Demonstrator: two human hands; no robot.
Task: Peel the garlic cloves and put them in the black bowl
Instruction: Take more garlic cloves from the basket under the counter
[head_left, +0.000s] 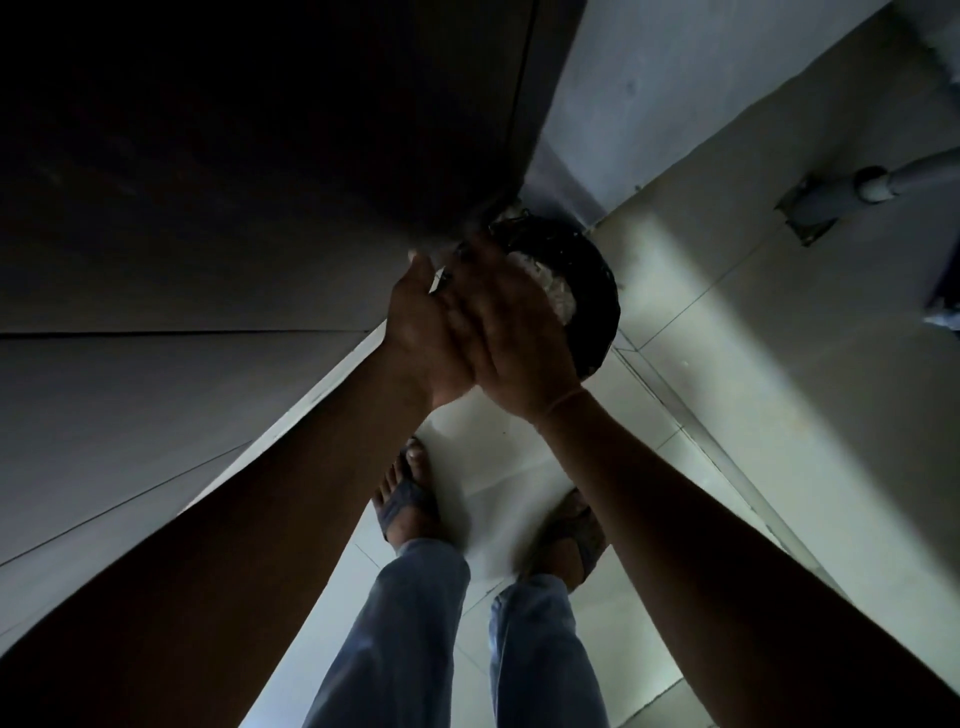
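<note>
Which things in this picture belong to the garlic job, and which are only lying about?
For the job:
- left hand and right hand, held together above the black round container
- white scraps inside it, maybe peel

Only lying about:
- grey pipe
- floor plate at its foot
- dark cabinet
- sandals

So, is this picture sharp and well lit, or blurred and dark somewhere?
Head view: dim, upper left nearly black; light falls on the floor tiles; the left hand and right hand are motion-blurred before the black container; wide angle bends straight edges.
</note>
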